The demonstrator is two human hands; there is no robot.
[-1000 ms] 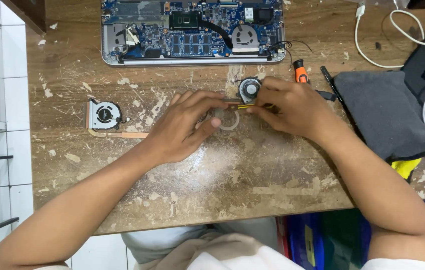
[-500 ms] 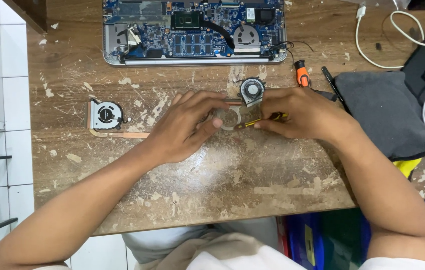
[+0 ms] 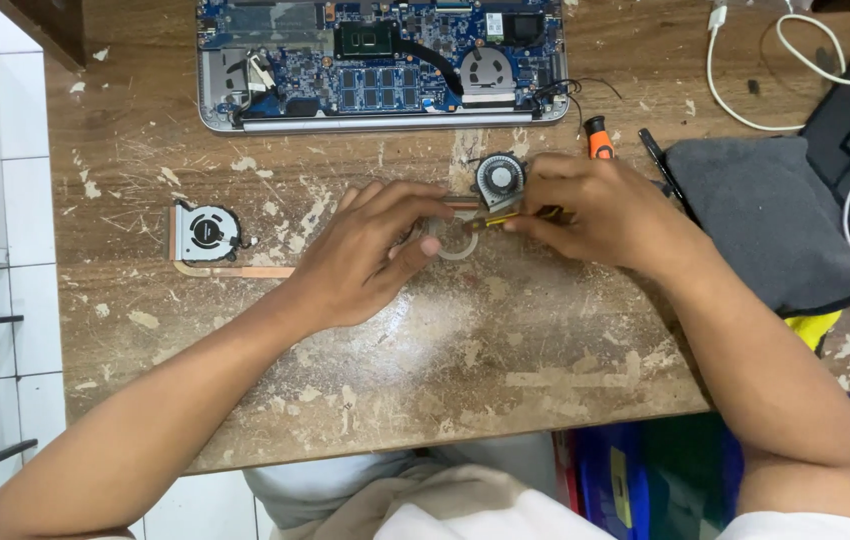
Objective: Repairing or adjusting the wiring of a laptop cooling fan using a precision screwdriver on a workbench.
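Note:
My left hand (image 3: 375,250) rests on the worn wooden table (image 3: 425,380), its fingers pinched on a small clear tape roll (image 3: 459,246). My right hand (image 3: 600,210) grips a thin yellow tool (image 3: 501,221) whose tip points left at the roll. Just beyond the fingertips lies a small grey laptop fan (image 3: 498,180) on a copper heat pipe. An opened laptop (image 3: 385,60) with its blue circuit board showing lies at the far edge.
A second fan (image 3: 205,232) with a copper pipe lies on the left. An orange-handled screwdriver (image 3: 598,137) and a black pen-like tool (image 3: 660,160) sit near my right hand. A grey cloth pouch (image 3: 765,220), white cables (image 3: 745,80) and black items crowd the right side.
My right hand has drawn the yellow tool down from the fan to the tape roll. The roll has shifted slightly right. The left hand has hardly moved.

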